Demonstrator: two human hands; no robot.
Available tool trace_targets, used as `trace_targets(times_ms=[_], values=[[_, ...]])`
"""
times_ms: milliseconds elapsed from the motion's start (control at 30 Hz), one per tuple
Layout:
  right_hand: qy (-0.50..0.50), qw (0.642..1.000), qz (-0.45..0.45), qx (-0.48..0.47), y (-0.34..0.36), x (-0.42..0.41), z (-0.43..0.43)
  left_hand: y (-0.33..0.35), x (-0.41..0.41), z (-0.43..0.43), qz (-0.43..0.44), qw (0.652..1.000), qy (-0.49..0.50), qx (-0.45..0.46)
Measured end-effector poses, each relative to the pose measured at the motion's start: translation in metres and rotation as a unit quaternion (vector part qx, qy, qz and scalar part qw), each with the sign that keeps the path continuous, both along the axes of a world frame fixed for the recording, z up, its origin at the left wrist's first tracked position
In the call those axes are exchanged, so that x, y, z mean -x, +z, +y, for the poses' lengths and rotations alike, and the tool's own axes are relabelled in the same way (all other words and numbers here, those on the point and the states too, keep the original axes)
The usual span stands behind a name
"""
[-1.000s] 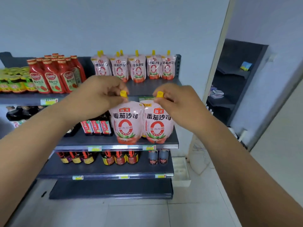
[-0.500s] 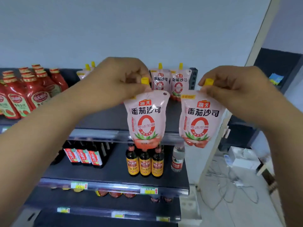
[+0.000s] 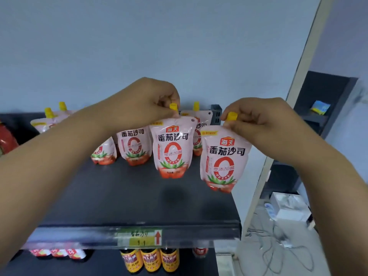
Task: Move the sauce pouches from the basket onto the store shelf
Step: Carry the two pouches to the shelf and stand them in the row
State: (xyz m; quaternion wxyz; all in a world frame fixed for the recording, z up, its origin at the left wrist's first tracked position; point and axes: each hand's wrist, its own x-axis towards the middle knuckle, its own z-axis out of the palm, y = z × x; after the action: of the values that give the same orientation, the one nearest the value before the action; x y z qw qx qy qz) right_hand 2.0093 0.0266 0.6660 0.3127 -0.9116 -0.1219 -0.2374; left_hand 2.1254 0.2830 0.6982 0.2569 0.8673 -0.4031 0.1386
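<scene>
My left hand (image 3: pixel 147 104) pinches the yellow cap of a pink sauce pouch (image 3: pixel 172 150), which hangs upright with its base at or just above the dark top shelf (image 3: pixel 123 198). My right hand (image 3: pixel 262 120) holds a second sauce pouch (image 3: pixel 223 162) by its yellow spout, above the shelf's right end and nearer to me. Behind them a row of several like pouches (image 3: pixel 133 146) stands along the back of the shelf, partly hidden by my left arm. The basket is out of sight.
Red ketchup bottles (image 3: pixel 6 140) stand at the shelf's far left. A yellow price tag (image 3: pixel 142 239) sits on the front rail. Dark sauce bottles (image 3: pixel 151 259) fill the shelf below. To the right are a door frame (image 3: pixel 278 136), boxes and cables on the floor.
Both hands have carried their pouches up and forward over the top shelf. The view has closed in on that shelf, and the pouches now hang in front of the back row.
</scene>
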Motion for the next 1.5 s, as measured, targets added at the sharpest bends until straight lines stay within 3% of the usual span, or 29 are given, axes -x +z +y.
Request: trace_targets(times_ms=[633, 1000, 1500], values=[[-0.012, 0.999, 0.027, 0.039, 0.008, -0.052, -0.002, -0.009, -0.093, -0.008, 0.005, 0.989, 0.006, -0.151], [0.017, 0.993, 0.042, 0.109, 0.0, -0.089, 0.013, -0.015, -0.1, 0.004, -0.008, 0.991, 0.025, -0.13], [0.003, 0.998, 0.054, 0.038, 0.006, -0.11, 0.016, -0.014, -0.088, 0.01, 0.032, 0.998, 0.03, -0.033]])
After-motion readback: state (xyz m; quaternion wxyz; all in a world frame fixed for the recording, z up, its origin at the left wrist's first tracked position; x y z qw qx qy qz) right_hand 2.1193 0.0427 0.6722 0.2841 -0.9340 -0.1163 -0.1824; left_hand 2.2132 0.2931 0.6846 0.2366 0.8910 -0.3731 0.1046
